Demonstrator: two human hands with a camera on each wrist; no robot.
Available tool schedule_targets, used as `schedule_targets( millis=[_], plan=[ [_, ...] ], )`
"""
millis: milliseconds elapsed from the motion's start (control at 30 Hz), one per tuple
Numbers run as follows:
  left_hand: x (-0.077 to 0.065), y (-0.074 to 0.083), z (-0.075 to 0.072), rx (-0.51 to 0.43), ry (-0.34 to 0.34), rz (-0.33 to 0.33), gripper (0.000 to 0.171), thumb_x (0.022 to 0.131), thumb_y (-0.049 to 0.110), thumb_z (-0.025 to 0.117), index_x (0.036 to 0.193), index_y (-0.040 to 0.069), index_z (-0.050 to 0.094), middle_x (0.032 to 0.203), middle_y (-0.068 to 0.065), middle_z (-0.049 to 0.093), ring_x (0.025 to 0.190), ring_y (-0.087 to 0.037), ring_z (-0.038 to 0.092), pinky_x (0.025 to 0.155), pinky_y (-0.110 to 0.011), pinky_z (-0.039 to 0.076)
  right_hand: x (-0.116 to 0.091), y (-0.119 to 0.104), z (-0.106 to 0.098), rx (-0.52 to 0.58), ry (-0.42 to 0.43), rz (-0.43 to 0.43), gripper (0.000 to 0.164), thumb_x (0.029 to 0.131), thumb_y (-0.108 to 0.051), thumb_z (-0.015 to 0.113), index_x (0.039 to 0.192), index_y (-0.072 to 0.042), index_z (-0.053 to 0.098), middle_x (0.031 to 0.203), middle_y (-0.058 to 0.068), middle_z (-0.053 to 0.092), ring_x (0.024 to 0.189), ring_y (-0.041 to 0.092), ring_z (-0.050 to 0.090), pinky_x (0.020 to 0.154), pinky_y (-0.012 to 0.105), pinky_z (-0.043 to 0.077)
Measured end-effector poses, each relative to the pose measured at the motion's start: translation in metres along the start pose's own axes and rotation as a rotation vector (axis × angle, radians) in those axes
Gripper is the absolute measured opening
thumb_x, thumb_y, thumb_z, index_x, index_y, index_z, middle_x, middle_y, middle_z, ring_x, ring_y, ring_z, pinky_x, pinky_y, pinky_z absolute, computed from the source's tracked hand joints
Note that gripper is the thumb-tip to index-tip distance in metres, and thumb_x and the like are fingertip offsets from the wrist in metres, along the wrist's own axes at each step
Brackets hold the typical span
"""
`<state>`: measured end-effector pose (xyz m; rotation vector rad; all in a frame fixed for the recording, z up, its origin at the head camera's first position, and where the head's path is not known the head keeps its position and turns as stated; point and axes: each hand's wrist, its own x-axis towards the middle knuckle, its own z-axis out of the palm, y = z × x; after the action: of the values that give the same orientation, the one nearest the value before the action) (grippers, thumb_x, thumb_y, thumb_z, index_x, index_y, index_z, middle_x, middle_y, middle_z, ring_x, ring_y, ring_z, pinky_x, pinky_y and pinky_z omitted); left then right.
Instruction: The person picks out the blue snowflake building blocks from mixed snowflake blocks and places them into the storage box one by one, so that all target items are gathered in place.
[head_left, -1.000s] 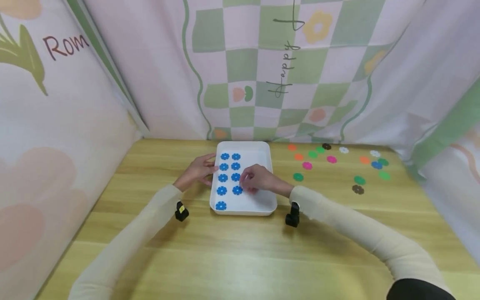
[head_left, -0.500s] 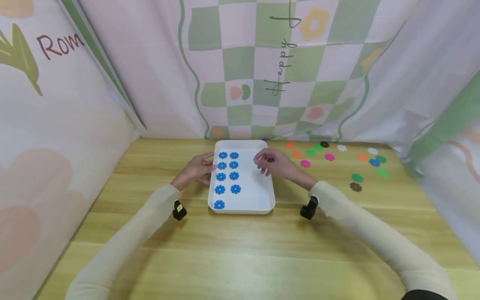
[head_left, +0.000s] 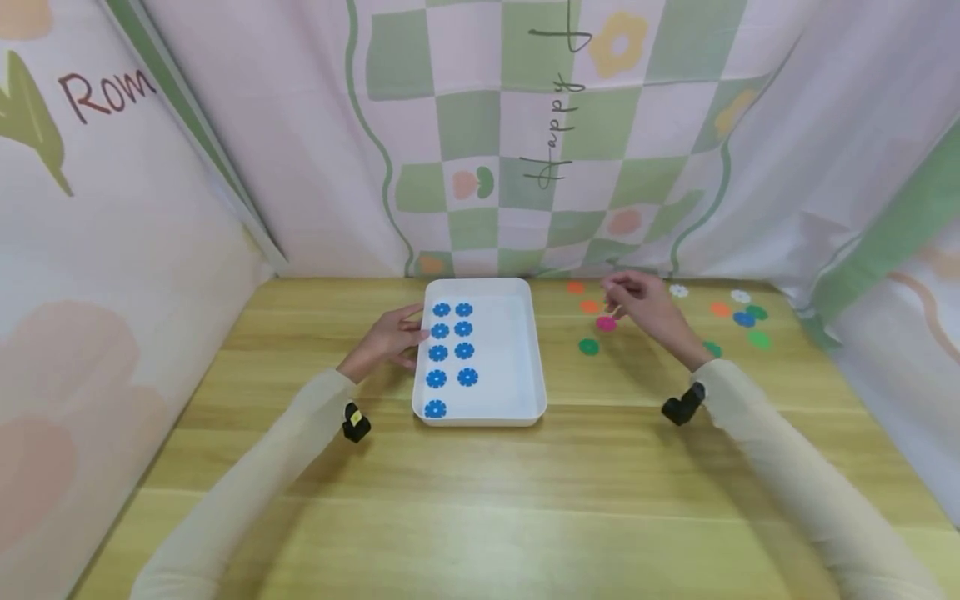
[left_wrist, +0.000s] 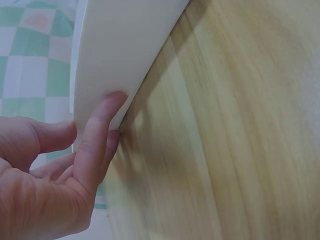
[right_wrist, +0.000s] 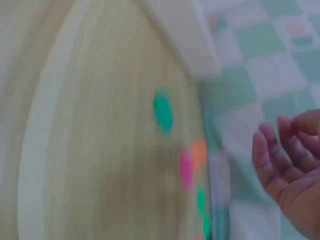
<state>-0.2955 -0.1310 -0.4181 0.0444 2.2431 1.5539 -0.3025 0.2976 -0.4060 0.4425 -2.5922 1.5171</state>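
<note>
A white tray lies on the wooden table, with blue flower-shaped discs in two columns along its left half. Its right half is bare. My left hand touches the tray's left side. In the left wrist view, the fairly straight fingers lie against the outer wall, and the thumb is at the rim. Right of the tray, my right hand is over the loose discs, close to a pink disc. Its fingers are loosely bent with nothing between them.
Orange discs and a dark green disc lie between tray and right hand. Farther right are white, blue and light green discs. A checked curtain hangs behind the table.
My right hand has left the tray's inside and moved right over the loose discs, its fingers loosening. The left hand stays at the tray's side. The blue discs look unchanged.
</note>
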Motion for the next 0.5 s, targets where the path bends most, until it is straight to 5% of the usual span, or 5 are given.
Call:
schedule_targets(
  millis=[233,300,367,500],
  plan=[
    [0.001,0.001,0.0,-0.015,-0.007,0.007,0.068,0.108,0.006,0.057,0.167,0.015,0.025,0.163,-0.026,0.039,0.133,-0.045,0.059,0.08,-0.04,0.069,-0.016,0.037,-0.048,-0.165,0.057,-0.022,0.033,0.111,-0.019,0.054,0.131,0.007,0.061,0.111,0.027,0.07,0.086,0.006,0.071,0.076,0.019,0.065],
    [0.001,0.001,0.0,-0.023,-0.009,0.01,0.068,0.107,0.006,0.057,0.167,0.015,0.025,0.163,-0.026,0.039,0.134,-0.045,0.058,0.079,-0.04,0.069,-0.019,0.047,-0.06,-0.179,0.087,-0.016,0.033,0.111,-0.019,0.055,0.132,0.006,0.061,0.113,0.026,0.07,0.087,0.003,0.07,0.076,0.017,0.064],
    [0.0,0.0,-0.001,-0.026,-0.011,0.013,0.068,0.108,0.006,0.057,0.167,0.015,0.025,0.164,-0.026,0.038,0.134,-0.045,0.058,0.079,-0.041,0.069,-0.023,0.056,-0.071,-0.178,0.112,-0.003,0.035,0.11,-0.02,0.055,0.133,0.007,0.06,0.109,0.011,0.074,0.088,-0.001,0.068,0.076,0.015,0.063],
    [-0.001,-0.001,-0.001,-0.02,-0.008,0.011,0.067,0.108,0.008,0.056,0.168,0.015,0.025,0.163,-0.026,0.039,0.131,-0.045,0.06,0.079,-0.04,0.069,-0.031,0.068,-0.093,-0.213,0.113,0.075,0.046,0.111,-0.03,0.054,0.14,0.005,0.055,0.121,0.014,0.072,0.091,-0.005,0.065,0.076,0.012,0.06]
  ],
)
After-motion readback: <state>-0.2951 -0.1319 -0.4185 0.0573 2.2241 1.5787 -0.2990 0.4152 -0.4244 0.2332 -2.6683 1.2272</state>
